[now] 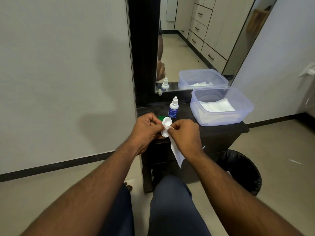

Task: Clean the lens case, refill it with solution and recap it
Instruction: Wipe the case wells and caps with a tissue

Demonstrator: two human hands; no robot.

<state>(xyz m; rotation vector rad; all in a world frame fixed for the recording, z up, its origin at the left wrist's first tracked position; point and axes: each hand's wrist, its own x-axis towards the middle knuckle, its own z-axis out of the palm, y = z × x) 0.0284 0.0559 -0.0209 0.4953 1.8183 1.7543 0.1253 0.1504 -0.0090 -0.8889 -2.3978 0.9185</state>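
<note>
A white lens case (pixel 166 126) is held above the front edge of the dark counter (pixel 184 114). My left hand (pixel 146 129) grips its left side with curled fingers. My right hand (pixel 185 133) pinches a white tissue (pixel 176 151) against the case, and the tissue's loose end hangs down below the hand. A green cap (pixel 160 118) lies on the counter just behind the case. The solution bottle (pixel 173 108), white with a blue label and capped, stands upright behind it.
A clear plastic tub (pixel 242 106) holding white tissues sits at the counter's right. A mirror (pixel 196 41) stands behind the counter. A black-lined bin (pixel 242 169) is on the floor to the right. My knees are below the cabinet front.
</note>
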